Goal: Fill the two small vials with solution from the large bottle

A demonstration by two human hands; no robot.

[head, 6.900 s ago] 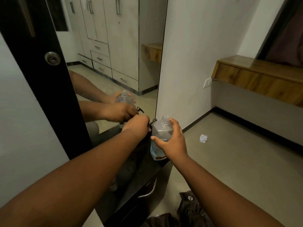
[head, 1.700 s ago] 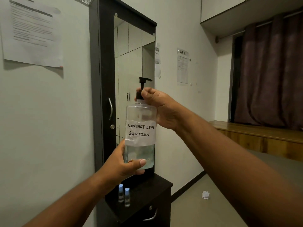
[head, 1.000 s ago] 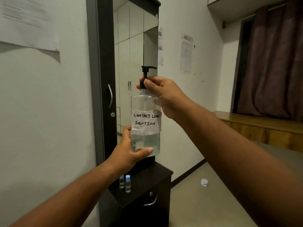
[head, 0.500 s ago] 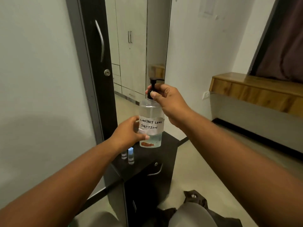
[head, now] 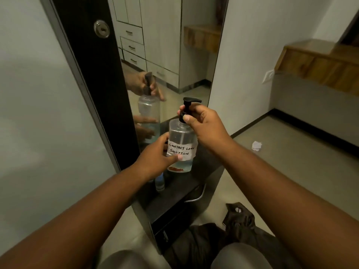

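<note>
The large clear bottle has a black pump top and a white label reading "CONTACT LENS SOLUTION"; a little liquid lies at its bottom. It stands on or just above the black cabinet top. My left hand grips its lower body around the label. My right hand pinches the black pump collar at the neck. One small vial with a blue cap stands upright just below my left hand, partly hidden by it. A second vial is not visible.
A tall mirror in a black frame rises behind the bottle and reflects my hands. The cabinet has a drawer with a metal handle. A crumpled white paper lies on the floor at right. A dark bag lies by my knees.
The bottle came down from chest height to the cabinet top, both hands still on it. My view tilted down, and my left hand now hides one of the two vials.
</note>
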